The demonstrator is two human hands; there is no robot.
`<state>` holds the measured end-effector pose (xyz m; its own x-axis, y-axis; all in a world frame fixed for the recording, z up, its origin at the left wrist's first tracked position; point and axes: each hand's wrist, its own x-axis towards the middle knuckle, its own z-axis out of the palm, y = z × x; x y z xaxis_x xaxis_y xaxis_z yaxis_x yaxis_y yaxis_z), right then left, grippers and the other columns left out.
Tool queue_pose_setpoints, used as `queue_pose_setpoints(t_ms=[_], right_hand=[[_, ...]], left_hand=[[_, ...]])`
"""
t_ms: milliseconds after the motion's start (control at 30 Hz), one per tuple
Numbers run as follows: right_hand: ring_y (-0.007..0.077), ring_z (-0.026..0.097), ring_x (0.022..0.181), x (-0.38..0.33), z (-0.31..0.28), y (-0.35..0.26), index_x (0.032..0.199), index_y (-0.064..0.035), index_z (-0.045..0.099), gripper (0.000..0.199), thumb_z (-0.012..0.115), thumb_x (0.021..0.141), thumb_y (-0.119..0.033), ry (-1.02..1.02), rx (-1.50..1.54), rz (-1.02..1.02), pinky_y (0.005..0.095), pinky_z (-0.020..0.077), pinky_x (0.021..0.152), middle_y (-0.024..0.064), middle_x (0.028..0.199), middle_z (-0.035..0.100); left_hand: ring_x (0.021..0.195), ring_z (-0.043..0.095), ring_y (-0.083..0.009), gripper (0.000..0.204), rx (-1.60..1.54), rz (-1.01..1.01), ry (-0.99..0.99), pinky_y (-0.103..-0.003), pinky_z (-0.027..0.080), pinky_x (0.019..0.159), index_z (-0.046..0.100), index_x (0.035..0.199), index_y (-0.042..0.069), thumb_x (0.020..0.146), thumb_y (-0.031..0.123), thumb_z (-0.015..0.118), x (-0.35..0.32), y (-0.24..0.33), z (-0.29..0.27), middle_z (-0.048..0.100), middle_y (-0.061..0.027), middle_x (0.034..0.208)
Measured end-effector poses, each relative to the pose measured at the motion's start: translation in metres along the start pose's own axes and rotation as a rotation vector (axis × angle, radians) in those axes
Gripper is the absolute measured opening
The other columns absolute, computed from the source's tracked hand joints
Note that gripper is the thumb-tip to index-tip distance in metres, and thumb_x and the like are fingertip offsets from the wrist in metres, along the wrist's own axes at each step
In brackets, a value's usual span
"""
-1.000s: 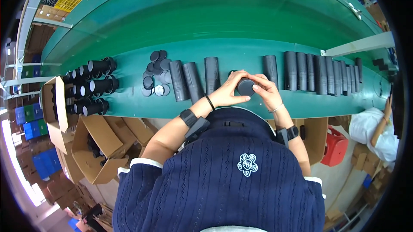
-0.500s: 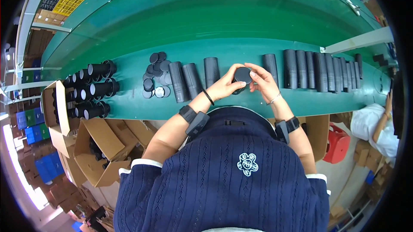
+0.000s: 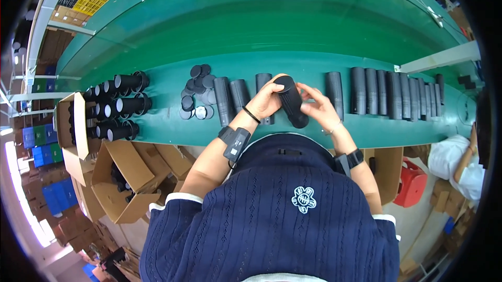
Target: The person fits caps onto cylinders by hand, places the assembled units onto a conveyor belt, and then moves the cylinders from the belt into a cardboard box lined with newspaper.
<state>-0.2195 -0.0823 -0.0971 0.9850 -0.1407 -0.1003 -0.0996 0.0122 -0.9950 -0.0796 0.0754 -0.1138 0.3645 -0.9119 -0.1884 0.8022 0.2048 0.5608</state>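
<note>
My left hand (image 3: 267,99) is closed around the upper part of a black ribbed tube (image 3: 294,108) with a flat round end. The tube slants, its flat end up and to the left, its other end toward me. Just right of it is my right hand (image 3: 320,109), fingers spread and slightly blurred; whether a fingertip touches the tube I cannot tell. Close to my left hand, another black tube (image 3: 263,80) is partly hidden behind it. Two similar tubes lie farther left, including this ribbed tube (image 3: 224,101). Beyond them is a loose pile of black round caps (image 3: 198,86).
Right of my hands, a single tube (image 3: 334,93) and a row of several black tubes (image 3: 396,93) lie on the green bench (image 3: 172,133). Black flanged cylinders (image 3: 128,105) are stacked at the left. Open cardboard boxes (image 3: 123,169) stand below the edge. Another person's arm (image 3: 467,164) shows far right.
The tube has tipped from nearly end-on to slanted, so its side now shows. My right hand has moved slightly down and right, off the flat end. The whole view has shifted a little.
</note>
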Motion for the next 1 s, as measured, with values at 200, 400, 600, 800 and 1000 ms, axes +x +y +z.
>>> queue_pose_setpoints(t_ms=[200,400,600,800,1000], right_hand=[[0.0260,0.042,0.126,-0.005,0.019,0.011,0.145,-0.0060,0.020,0.098,0.078,0.066,-0.007,0.056,-0.173,-0.091,0.0359,0.0359,0.103,0.0149,0.135,0.044],[0.0254,0.057,0.109,-0.006,0.024,0.039,0.127,-0.0057,0.043,0.073,0.080,0.065,-0.012,0.106,-0.275,-0.063,0.0361,0.0471,0.089,0.0142,0.115,0.058],[0.0232,0.056,0.109,-0.011,0.023,0.048,0.128,-0.0053,0.042,0.074,0.080,0.065,-0.011,0.113,-0.206,-0.042,0.0354,0.0462,0.090,0.0129,0.117,0.057],[0.0243,0.057,0.102,-0.025,0.002,0.016,0.128,-0.0054,0.037,0.075,0.080,0.067,-0.015,0.320,-0.218,0.023,0.0353,0.0458,0.088,0.0165,0.112,0.056],[0.0398,0.051,0.099,-0.058,-0.110,0.016,0.119,-0.0005,0.050,0.064,0.078,0.065,-0.021,1.010,-1.130,0.073,0.0460,0.0436,0.086,0.0216,0.106,0.052]], left_hand=[[0.105,0.052,-0.0140,0.059,0.753,0.270,0.058,-0.029,0.044,0.089,0.046,0.117,0.008,0.068,0.004,0.078,-0.011,0.006,0.041,0.054,-0.0049,0.109],[0.097,0.058,-0.0166,0.053,1.051,0.349,0.083,-0.031,0.047,0.084,0.051,0.110,0.007,0.068,0.016,0.082,-0.015,0.003,0.047,0.058,-0.0062,0.101],[0.101,0.056,-0.0170,0.058,1.111,0.269,0.053,-0.031,0.046,0.088,0.050,0.113,0.006,0.066,0.016,0.082,-0.014,0.002,0.056,0.057,-0.0058,0.105],[0.121,0.043,-0.0284,0.070,1.002,0.286,0.334,-0.038,0.037,0.101,0.039,0.132,0.006,0.074,0.018,0.076,-0.006,-0.007,0.020,0.043,-0.0149,0.127],[0.111,0.045,-0.0425,0.085,1.916,0.202,0.691,-0.044,0.045,0.092,0.028,0.137,-0.002,0.076,0.035,0.074,-0.002,-0.009,-0.021,0.041,-0.0277,0.122]])
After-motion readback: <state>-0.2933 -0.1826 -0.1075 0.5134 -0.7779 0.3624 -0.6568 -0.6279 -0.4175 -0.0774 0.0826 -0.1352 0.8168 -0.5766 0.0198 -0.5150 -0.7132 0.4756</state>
